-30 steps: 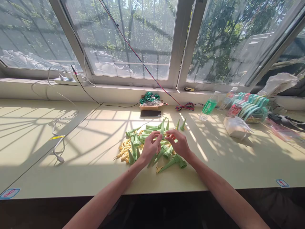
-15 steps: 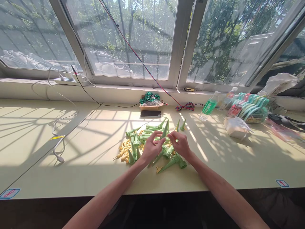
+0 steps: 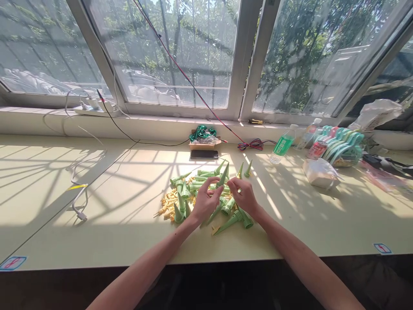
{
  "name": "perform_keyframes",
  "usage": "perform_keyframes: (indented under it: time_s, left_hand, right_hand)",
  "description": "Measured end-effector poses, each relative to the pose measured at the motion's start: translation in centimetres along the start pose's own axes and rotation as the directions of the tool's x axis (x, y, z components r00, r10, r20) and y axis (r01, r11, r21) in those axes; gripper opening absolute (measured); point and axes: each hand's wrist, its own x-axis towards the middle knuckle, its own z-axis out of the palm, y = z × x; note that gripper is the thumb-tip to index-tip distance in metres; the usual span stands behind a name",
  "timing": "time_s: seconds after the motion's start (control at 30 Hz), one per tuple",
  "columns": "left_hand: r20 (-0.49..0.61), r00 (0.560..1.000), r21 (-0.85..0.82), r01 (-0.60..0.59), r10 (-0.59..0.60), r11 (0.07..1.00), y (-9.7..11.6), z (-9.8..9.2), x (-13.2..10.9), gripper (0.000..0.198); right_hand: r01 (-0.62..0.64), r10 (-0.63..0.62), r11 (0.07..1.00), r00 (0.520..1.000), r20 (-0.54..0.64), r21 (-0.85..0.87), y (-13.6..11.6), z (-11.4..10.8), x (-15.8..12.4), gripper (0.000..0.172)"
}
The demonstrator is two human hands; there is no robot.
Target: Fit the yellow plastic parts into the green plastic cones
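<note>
My left hand point(image 3: 206, 201) is closed around a green plastic cone-shaped spike point(image 3: 224, 175), its tip pointing up. Close beside it, my right hand point(image 3: 244, 196) pinches with thumb and forefinger near the spike; whatever lies between those fingertips is too small to make out. Under and around both hands spreads a pile of green spikes point(image 3: 227, 221), several lying flat and some standing. At its left side is a heap of small yellow plastic pieces point(image 3: 167, 206). Two green spikes with yellow pieces at their bases stand behind my right hand, the outer spike point(image 3: 248, 168) slightly tilted.
Behind the pile lie a black phone point(image 3: 204, 154) and a small box point(image 3: 202, 145) holding green material. To the right are a bottle with a green label point(image 3: 283, 144), a tissue pack point(image 3: 321, 173), a red can point(image 3: 317, 150) and pastel hangers point(image 3: 343, 144). A white cable point(image 3: 75, 189) lies left.
Almost nothing differs. Both hands keep their places, and the green spike in my left hand has tilted very slightly to the right.
</note>
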Motion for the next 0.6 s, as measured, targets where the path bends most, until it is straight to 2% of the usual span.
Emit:
perform_keyframes:
  time_s: [0.3,0.6]
  left_hand:
    - [0.062,0.998,-0.004,-0.008,0.009,1.000,-0.36,-0.20,0.10,0.034]
    - [0.036,0.999,0.032,0.009,-0.010,0.999,-0.08,-0.16,0.05,0.035]
  right_hand:
    - [0.020,-0.020,1.000,1.000,0.004,-0.004,0.16,0.09,-0.10,0.037]
    - [0.039,-0.040,0.998,0.999,-0.014,-0.049,0.14,0.07,-0.15,0.040]
